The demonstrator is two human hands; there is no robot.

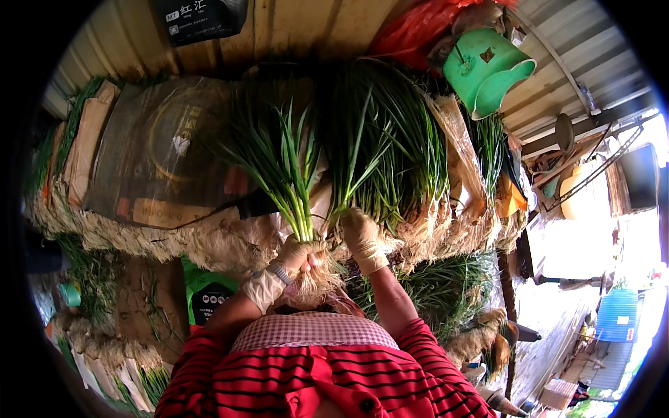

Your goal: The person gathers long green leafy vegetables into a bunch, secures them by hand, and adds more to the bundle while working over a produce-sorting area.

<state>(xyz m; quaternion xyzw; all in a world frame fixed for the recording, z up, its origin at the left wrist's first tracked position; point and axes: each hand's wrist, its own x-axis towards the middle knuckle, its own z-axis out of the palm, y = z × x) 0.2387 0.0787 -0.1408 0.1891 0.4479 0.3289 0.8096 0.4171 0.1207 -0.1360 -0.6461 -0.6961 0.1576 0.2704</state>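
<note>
My left hand, in a pale thin glove with a watch at the wrist, is closed round the base of a bunch of green onions. Their leaves fan upward and away from me. The bunch's pale stringy roots hang below the fist. Just to the right, my right hand, gloved too, has its fingers closed on a few green onion stalks at the near edge of the pile. Its fingertips are partly hidden. A large pile of green onions lies beyond, roots toward me.
A dark printed sheet covers the pile's left part. A green plastic scoop-like container sits at the far right. More green onions lie lower, near my right forearm. A green and black bag stands at my left. A corrugated wall rises behind.
</note>
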